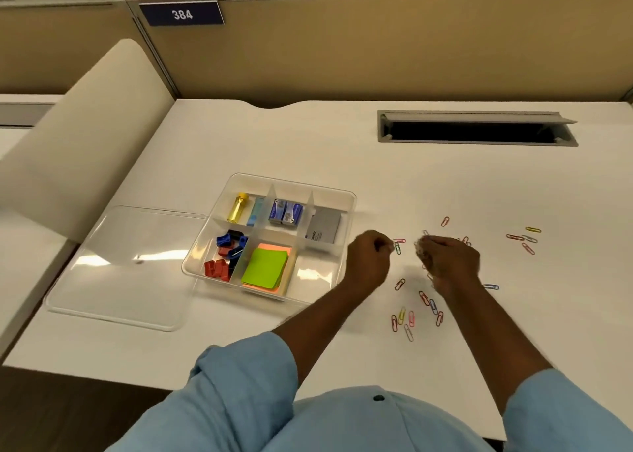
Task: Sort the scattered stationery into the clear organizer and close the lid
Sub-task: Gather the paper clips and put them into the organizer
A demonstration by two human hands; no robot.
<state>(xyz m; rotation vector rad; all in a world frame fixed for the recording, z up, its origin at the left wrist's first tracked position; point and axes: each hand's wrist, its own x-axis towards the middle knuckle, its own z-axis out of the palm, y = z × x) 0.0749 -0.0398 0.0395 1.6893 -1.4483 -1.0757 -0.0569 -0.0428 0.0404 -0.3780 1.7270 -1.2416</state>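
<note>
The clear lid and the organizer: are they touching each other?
Touching. The head view shows the clear lid lying flat on the desk, its right edge meeting the organizer wall with no gap visible.

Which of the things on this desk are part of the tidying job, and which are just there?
Part of the job:
- scattered paper clips
- clear organizer
- its lid, lying open to the left
- left hand and right hand, gathering clips
- already sorted: sticky notes, sharpeners, staple boxes

Just there:
- cable slot
- number sign 384
- partition
</note>
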